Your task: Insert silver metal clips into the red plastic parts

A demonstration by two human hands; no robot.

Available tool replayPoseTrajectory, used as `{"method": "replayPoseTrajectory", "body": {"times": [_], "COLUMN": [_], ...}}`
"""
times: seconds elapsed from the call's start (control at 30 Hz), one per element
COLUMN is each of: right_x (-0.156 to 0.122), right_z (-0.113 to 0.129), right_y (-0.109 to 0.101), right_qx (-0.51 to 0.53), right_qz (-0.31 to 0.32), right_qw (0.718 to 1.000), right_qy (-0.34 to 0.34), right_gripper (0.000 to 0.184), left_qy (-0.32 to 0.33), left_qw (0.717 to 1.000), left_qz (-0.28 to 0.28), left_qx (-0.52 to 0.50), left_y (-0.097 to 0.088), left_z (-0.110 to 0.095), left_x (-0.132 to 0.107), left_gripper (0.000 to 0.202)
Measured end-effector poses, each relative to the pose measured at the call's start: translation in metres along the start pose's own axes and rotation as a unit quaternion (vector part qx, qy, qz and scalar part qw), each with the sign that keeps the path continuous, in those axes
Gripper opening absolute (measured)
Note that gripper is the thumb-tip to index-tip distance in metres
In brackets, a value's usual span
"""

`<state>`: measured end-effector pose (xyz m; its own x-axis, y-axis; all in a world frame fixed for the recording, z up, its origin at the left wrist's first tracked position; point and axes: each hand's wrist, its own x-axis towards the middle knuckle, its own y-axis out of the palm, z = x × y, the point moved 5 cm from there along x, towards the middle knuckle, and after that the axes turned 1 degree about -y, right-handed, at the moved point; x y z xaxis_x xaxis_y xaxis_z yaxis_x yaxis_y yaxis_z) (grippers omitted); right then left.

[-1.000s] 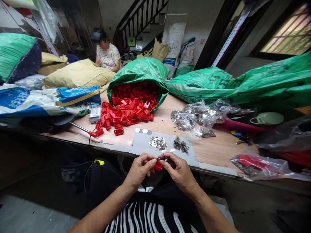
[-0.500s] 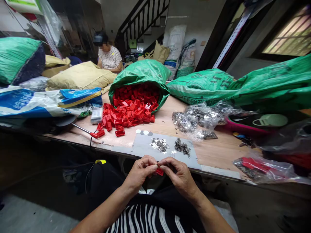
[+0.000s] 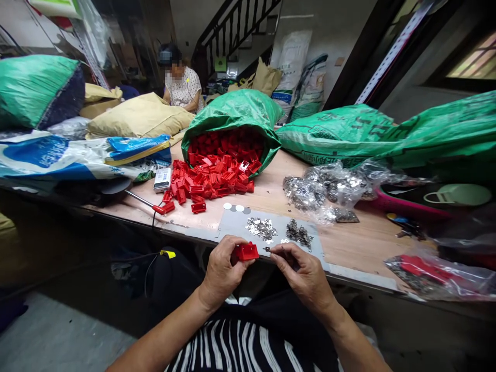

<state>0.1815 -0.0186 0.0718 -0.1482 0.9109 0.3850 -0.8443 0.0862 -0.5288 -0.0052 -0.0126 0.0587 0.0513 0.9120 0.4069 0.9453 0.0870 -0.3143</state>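
Observation:
Between thumb and fingers, my left hand (image 3: pixel 226 266) grips a red plastic housing (image 3: pixel 248 251) just in front of the table edge, its open side facing up. My right hand (image 3: pixel 300 268) pinches a small dark metal clip (image 3: pixel 267 249) a short way to the right of the housing, apart from it. Beyond the hands lies a grey mat (image 3: pixel 228 227) bearing a pile of shiny flat metal pieces (image 3: pixel 261 228) and a pile of darker metal clips (image 3: pixel 299 234). Several pale discs (image 3: pixel 233 208) rest along its far left edge.
Red housings (image 3: pixel 217 175) spill from a green sack (image 3: pixel 236 106) at the table's middle. Clear bags of metal parts (image 3: pixel 329 188) sit to the right, near a pink tray (image 3: pixel 411 209). A red-handled tool (image 3: pixel 165 207) lies at left. Another person (image 3: pixel 182 85) sits behind.
My hands have moved apart. The red housing, earlier mostly hidden between the fingers, now shows in my left hand, and a metal clip shows in my right. The view has shifted slightly.

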Motion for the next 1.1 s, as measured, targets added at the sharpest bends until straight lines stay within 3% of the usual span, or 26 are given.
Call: {"method": "replayPoseTrajectory", "body": {"times": [0.1, 0.4, 0.7, 0.83, 0.93, 1.03, 1.1], "right_x": [0.0, 0.005, 0.003, 0.002, 0.003, 0.003, 0.003], "right_z": [0.004, 0.018, 0.016, 0.017, 0.017, 0.012, 0.004], "right_y": [0.005, 0.019, 0.021, 0.022, 0.022, 0.017, 0.012], "right_qx": [-0.002, -0.014, -0.024, -0.018, 0.002, 0.037, 0.05], "right_qz": [0.019, 0.08, 0.054, 0.048, 0.084, 0.122, 0.107], "right_qw": [1.0, 0.994, 0.991, 0.992, 0.992, 0.991, 0.993], "right_qy": [-0.015, -0.068, -0.118, -0.111, -0.094, -0.045, 0.004], "right_gripper": [0.008, 0.011, 0.014, 0.016, 0.019, 0.021, 0.022], "left_qy": [0.051, 0.087, 0.073, 0.076, 0.083, 0.074, 0.068], "left_qw": [0.998, 0.995, 0.996, 0.996, 0.995, 0.996, 0.997], "left_qz": [0.006, 0.03, 0.026, 0.017, -0.005, -0.021, -0.018], "left_qx": [0.032, 0.048, 0.047, 0.052, 0.047, 0.045, 0.045], "left_y": [-0.001, 0.003, 0.007, 0.007, 0.006, 0.004, 0.003], "left_z": [-0.01, -0.017, -0.017, -0.017, -0.016, -0.012, -0.01], "left_x": [0.001, -0.004, -0.009, -0.01, -0.012, -0.013, -0.013], "left_gripper": [0.024, 0.025, 0.019, 0.02, 0.021, 0.021, 0.022]}}
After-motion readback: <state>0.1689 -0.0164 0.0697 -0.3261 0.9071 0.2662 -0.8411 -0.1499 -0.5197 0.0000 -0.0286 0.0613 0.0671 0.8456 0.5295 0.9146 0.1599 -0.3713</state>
